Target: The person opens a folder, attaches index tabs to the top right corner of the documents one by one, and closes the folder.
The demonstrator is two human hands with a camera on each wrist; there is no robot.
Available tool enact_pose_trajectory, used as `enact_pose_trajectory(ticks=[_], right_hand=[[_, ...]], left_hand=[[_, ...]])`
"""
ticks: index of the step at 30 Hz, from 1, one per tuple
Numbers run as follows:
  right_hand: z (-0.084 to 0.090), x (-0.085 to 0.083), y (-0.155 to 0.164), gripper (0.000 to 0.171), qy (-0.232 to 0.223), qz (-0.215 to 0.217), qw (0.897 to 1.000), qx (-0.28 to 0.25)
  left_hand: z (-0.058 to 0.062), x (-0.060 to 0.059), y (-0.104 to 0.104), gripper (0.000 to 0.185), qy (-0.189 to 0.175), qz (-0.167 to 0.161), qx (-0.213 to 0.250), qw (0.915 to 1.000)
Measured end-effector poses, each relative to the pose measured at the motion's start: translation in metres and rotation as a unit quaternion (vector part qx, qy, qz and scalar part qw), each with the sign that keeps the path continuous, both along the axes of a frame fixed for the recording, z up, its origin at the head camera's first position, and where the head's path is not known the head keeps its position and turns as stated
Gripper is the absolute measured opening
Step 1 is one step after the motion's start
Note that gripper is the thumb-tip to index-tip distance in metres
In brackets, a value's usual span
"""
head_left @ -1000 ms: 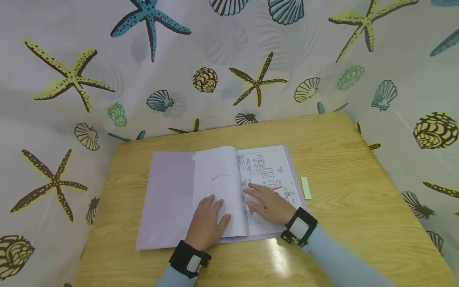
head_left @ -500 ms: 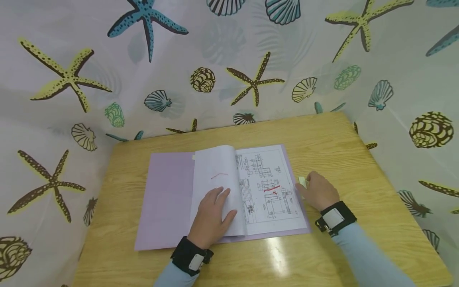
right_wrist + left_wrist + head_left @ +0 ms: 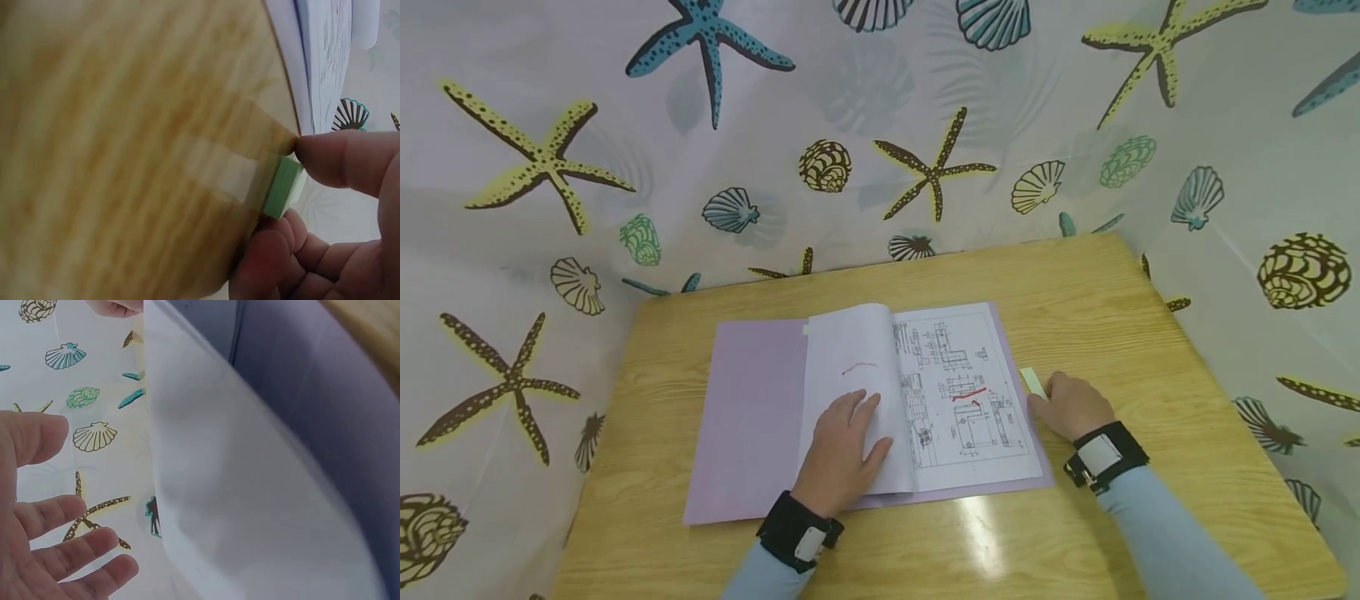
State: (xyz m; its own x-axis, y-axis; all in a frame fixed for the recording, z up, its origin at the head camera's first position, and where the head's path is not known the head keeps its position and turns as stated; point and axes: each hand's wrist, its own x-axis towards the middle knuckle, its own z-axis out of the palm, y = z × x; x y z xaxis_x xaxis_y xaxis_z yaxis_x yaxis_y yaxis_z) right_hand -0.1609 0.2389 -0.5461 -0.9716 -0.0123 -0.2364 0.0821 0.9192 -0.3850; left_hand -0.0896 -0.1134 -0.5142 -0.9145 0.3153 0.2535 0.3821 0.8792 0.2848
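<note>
A purple folder (image 3: 751,417) lies open on the wooden table, its white sheets spread in the middle. My left hand (image 3: 842,454) rests with spread fingers on the turned left page (image 3: 842,342), which bears a thin red line. In the left wrist view, that page (image 3: 231,487) curves up beside my left hand (image 3: 56,537). The right page (image 3: 973,392) shows black technical drawings with red marks. Just right of the folder, my right hand (image 3: 1075,407) pinches a small light-green pad of sticky notes (image 3: 1032,382). Seen from the right wrist, the pad (image 3: 283,187) sits between thumb and curled fingers.
The wooden table (image 3: 1150,350) extends around the folder. A white curtain (image 3: 700,150) printed with starfish and shells hangs behind the table and along its sides. A small pale tab (image 3: 806,330) sticks out at the left page's upper edge.
My right hand has moved right, off the drawing page, and taken hold of the sticky note pad, which now sits tilted. My left hand has shifted slightly up the left page.
</note>
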Motion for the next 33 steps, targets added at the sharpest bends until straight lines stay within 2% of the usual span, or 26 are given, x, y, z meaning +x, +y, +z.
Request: enact_pose_trajectory(ticks=[5, 11, 16, 19, 23, 29, 31, 33], right_hand=[[0.003, -0.003, 0.002, 0.035, 0.000, -0.012, 1.000, -0.004], [0.012, -0.004, 0.000, 0.038, 0.054, -0.014, 0.998, -0.034], [0.027, -0.003, -0.018, 0.034, 0.083, 0.024, 0.994, -0.073], [0.037, 0.001, -0.034, 0.027, 0.108, 0.072, 0.987, -0.096], [0.050, 0.008, -0.057, 0.020, 0.166, 0.171, 0.965, -0.112], [0.062, 0.020, -0.087, 0.019, 0.234, 0.316, 0.910, -0.131], [0.063, 0.024, -0.093, 0.018, 0.245, 0.353, 0.891, -0.147], [0.063, 0.027, -0.098, 0.018, 0.253, 0.376, 0.877, -0.162]], left_hand=[[0.006, -0.011, -0.007, 0.059, 0.017, -0.019, -0.013, 0.9996], [0.015, -0.025, -0.013, 0.053, 0.047, -0.040, -0.004, 0.9981], [0.024, -0.033, -0.010, 0.043, 0.086, -0.080, 0.032, 0.9926], [0.027, -0.036, -0.004, 0.040, 0.101, -0.099, 0.040, 0.9891], [0.032, -0.038, 0.007, 0.045, 0.103, -0.123, 0.032, 0.9866], [0.034, -0.033, 0.022, 0.062, 0.066, -0.178, 0.038, 0.9811], [0.033, -0.029, 0.025, 0.061, 0.053, -0.197, 0.041, 0.9782], [0.032, -0.025, 0.027, 0.055, 0.047, -0.210, 0.040, 0.9758]])
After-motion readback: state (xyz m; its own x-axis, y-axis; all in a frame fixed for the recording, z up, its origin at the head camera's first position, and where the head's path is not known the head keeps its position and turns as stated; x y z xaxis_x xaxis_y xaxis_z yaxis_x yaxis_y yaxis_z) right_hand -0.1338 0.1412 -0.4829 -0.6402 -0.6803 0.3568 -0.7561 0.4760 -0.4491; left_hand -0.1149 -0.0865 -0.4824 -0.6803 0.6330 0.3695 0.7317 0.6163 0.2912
